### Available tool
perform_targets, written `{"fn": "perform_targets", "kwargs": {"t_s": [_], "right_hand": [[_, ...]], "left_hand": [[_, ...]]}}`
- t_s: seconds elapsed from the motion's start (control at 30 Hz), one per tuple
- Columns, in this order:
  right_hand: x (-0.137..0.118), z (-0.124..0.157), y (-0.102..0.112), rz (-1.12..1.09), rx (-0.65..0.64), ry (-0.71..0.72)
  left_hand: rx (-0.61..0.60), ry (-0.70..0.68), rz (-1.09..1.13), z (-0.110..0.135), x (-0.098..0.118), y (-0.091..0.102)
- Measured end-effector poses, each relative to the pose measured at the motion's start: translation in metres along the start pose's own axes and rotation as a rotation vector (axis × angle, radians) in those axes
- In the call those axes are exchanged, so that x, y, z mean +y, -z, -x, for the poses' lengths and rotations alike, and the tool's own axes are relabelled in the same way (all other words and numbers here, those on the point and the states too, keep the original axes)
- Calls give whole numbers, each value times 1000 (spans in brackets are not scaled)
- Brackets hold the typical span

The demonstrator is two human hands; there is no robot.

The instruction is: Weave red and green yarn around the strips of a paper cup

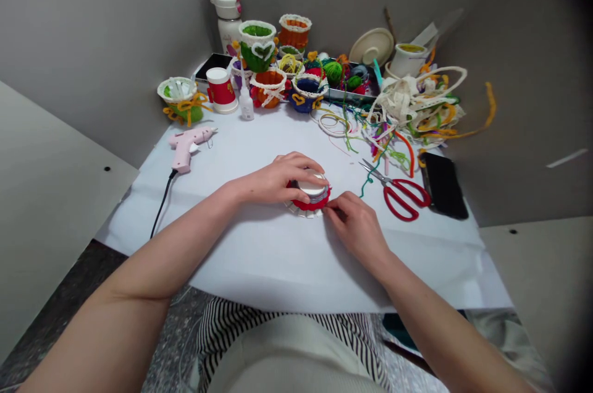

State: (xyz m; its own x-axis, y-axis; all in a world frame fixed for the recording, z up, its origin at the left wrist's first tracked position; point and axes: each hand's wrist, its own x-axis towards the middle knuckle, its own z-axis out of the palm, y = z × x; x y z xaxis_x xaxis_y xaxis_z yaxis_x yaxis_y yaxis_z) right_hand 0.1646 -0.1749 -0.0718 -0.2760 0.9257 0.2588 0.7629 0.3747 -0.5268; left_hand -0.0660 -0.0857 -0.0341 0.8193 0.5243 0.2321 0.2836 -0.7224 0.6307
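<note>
Near the middle of the table, a small round piece (317, 198) with a white top stands on a flat ring of white strips (308, 214). Red yarn (303, 205) circles its base. My left hand (290, 178) lies over the top, its thumb and fingers gripping the sides and hiding much of it. At the right edge of the ring, my right hand (356, 225) pinches the red yarn between thumb and forefinger; the exact pinch point is partly hidden. A green yarn strand (369, 181) lies just beyond the right hand.
Red-handled scissors (401, 197) and a black phone (445, 185) lie on the right. A pink glue gun (188, 146) with a black cord lies left. Behind are a glue bottle (246, 104), several decorated cups (267, 87) and a tangled yarn pile (412, 102).
</note>
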Motion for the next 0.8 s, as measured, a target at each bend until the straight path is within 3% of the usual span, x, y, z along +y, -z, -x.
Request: {"fn": "perform_targets", "kwargs": {"t_s": [0.2,0.4,0.63,0.8], "right_hand": [[8,-3,-5,-58,49,-37],[8,-4,-4,-76,44,-23],[5,5,4,-135,42,104],[4,19,2,20,33,231]], "left_hand": [[7,17,-26,1,5,-4],[161,105,-72,-1,13,-16],[53,42,-85,-3,7,-3],[4,28,-59,-3,3,0]]}}
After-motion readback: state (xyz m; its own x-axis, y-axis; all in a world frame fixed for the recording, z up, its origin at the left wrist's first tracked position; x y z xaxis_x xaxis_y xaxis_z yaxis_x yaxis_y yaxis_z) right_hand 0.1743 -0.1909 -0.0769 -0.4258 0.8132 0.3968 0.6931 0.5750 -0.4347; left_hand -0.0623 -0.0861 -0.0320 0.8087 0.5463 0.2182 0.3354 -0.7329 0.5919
